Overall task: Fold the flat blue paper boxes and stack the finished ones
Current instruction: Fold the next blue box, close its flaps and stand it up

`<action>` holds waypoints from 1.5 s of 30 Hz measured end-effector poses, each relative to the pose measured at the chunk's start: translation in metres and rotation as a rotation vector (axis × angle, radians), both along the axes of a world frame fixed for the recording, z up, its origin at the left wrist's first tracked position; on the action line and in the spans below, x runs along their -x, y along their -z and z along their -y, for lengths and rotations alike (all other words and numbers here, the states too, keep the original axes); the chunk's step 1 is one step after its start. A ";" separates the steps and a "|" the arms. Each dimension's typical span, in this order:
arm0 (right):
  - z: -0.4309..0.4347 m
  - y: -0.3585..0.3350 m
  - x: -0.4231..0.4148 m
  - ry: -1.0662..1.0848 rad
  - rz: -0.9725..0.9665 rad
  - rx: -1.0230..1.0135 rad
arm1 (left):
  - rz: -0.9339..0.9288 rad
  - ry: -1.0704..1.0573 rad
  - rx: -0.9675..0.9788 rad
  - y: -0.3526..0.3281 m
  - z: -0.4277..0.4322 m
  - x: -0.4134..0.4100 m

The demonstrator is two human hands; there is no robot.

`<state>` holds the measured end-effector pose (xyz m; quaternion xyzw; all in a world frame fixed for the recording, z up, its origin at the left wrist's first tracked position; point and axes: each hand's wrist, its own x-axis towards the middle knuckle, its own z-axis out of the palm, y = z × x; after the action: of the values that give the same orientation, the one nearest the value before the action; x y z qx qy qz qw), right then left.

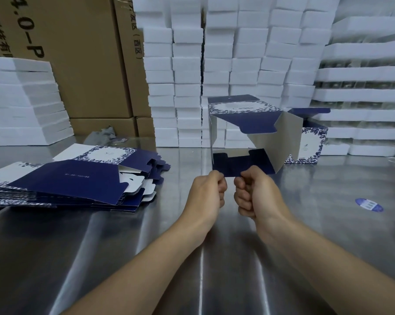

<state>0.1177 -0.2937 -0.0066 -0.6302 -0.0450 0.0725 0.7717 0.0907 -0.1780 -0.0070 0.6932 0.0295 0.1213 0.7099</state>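
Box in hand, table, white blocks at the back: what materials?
Box: thin printed paperboard, apparently; blue print outside, dull grey inside, creased flaps. Table: looks like brushed stainless steel; streaky reflections. White blocks: probably foam; matte, grainy faces, though too blurred to be sure.

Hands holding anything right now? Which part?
Yes. Both the left hand and right hand pinch the near bottom flap of one half-opened blue box, side by side at the flap's edge.
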 end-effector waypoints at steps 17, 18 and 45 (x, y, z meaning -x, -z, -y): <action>0.010 -0.010 -0.009 0.161 -0.023 0.004 | 0.024 -0.019 0.046 0.001 -0.005 -0.006; 0.010 -0.009 -0.010 0.169 -0.022 0.005 | 0.022 -0.022 0.049 0.002 -0.005 -0.007; 0.021 -0.008 -0.016 0.374 0.375 0.340 | 0.090 -0.336 -0.134 0.009 -0.031 -0.019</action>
<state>0.1337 -0.3146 0.0010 -0.7499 -0.0571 -0.1819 0.6335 0.1101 -0.1474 -0.0159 0.7182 0.1046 0.2708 0.6324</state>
